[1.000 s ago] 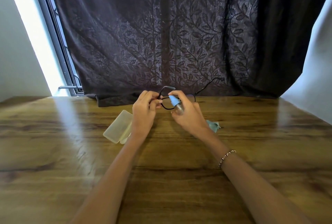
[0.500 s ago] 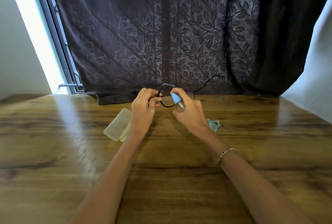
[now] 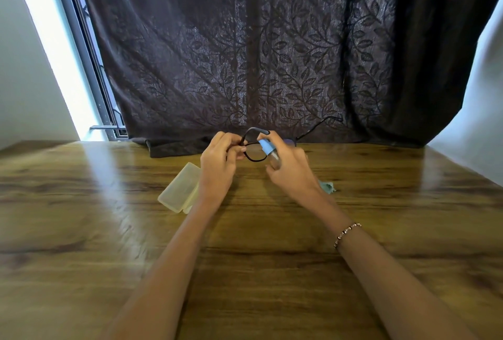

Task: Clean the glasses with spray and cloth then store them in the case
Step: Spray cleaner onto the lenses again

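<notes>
Above the far middle of the wooden table, my left hand pinches the left end of the black-framed glasses. One temple of the glasses sticks out to the right, toward the curtain. My right hand grips a small spray bottle with a blue top, its nozzle close to the left lens and my forefinger on the top. A pale translucent case lies shut on the table, partly behind my left wrist. A corner of the light-blue cloth shows behind my right wrist.
A dark leaf-patterned curtain hangs right behind the table's far edge, its hem lying on the wood. A bright window strip and frame stand at the back left. White walls close both sides.
Both hands, the glasses and the bottle sit slightly higher in the view, toward the curtain. The grips look unchanged.
</notes>
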Action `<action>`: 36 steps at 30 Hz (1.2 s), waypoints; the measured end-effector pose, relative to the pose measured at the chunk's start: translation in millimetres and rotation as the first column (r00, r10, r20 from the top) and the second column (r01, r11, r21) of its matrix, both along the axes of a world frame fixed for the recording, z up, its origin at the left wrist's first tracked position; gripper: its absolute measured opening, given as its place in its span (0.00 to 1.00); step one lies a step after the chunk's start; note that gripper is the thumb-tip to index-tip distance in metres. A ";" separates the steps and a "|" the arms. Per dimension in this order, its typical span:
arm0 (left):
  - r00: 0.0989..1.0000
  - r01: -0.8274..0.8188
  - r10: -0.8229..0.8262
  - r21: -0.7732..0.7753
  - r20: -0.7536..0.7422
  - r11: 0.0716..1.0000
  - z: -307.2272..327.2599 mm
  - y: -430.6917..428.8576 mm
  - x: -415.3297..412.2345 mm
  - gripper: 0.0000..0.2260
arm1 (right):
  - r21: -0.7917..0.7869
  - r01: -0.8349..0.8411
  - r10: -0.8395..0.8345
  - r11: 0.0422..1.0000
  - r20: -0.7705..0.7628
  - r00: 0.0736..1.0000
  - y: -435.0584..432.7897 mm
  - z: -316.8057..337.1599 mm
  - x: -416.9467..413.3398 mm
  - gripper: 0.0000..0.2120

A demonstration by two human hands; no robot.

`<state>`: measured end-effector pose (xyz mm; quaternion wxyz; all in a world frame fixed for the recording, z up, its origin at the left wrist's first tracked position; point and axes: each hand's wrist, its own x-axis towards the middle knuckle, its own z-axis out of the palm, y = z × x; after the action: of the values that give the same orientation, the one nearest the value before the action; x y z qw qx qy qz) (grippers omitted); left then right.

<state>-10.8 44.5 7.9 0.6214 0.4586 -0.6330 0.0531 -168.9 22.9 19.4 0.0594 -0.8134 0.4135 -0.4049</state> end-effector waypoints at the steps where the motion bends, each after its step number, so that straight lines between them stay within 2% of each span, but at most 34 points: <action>1: 1.000 0.002 -0.002 -0.002 0.000 1.000 0.0 0.1 0.0 0.06 | 0.001 0.015 -0.015 1.000 0.004 1.000 0.1 -0.1 0.4 0.30; 10: 1.000 0.011 -0.011 -0.012 -0.008 1.000 0.5 0.0 2.2 0.05 | -0.025 -0.016 0.016 1.000 -0.018 1.000 -0.1 -3.6 0.3 0.33; 14: 1.000 0.012 -0.012 -0.017 -0.004 1.000 0.6 0.3 2.7 0.06 | -0.064 0.034 -0.034 0.997 0.007 0.999 1.1 -0.3 0.5 0.34; 19: 1.000 0.021 -0.021 -0.019 -0.011 1.000 0.2 0.4 2.7 0.05 | -0.021 0.032 -0.031 0.999 0.045 0.999 -1.2 -3.3 -0.5 0.34; 24: 1.000 0.020 -0.020 -0.028 0.011 0.999 -0.4 0.0 3.1 0.05 | -0.022 0.023 -0.024 0.999 -0.019 1.000 -1.0 -5.8 1.0 0.32; 30: 1.000 0.008 -0.008 -0.022 0.007 1.000 0.2 -0.6 4.0 0.06 | 0.001 0.031 -0.031 1.000 0.052 0.998 -1.2 -5.1 -0.5 0.33; 33: 1.000 -0.007 0.007 -0.016 -0.007 1.000 1.1 -1.0 7.8 0.06 | 0.016 0.083 -0.084 0.996 0.089 0.992 -4.6 -2.4 -9.4 0.35; 36: 1.000 -0.022 0.022 -0.009 -0.010 1.000 1.4 -1.5 11.8 0.06 | 0.026 0.137 -0.138 0.990 0.053 0.989 -6.4 -0.6 -17.9 0.35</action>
<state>1.1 43.0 9.3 0.6258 0.4632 -0.6246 0.0605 -186.8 16.5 18.9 0.0516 -0.7709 0.4713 -0.4253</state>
